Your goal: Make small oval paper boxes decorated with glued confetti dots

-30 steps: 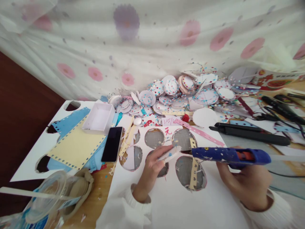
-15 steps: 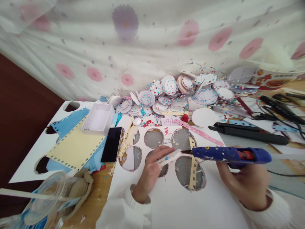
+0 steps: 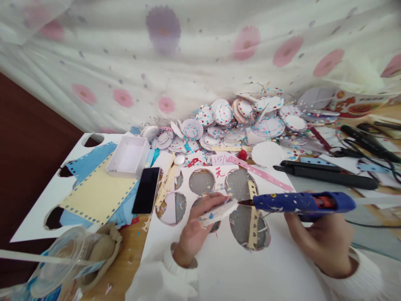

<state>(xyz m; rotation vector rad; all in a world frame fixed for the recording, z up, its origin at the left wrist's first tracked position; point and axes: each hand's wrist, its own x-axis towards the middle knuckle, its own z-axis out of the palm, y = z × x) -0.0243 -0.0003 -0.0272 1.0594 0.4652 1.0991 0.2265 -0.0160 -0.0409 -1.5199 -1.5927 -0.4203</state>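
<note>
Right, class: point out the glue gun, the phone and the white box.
glue gun [image 3: 300, 202], head view, middle of its blue barrel.
phone [image 3: 146, 190], head view, centre of its dark screen.
white box [image 3: 128, 156], head view, its inner floor.

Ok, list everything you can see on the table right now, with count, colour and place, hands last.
glue gun: one, blue, right hand, nozzle by the disc
paper disc: one, white with coloured dots, left hand
white sheet: one, round holes cut out, under the hands
disc pile: many, white dotted, far centre
phone: one, black, left of the sheet
white box: one, beyond the phone
yellow paper: one, left, on blue sheets
black tool: one, long, right
curtain: white, pink flowers, behind
left hand: holds disc
right hand: grips gun
</note>
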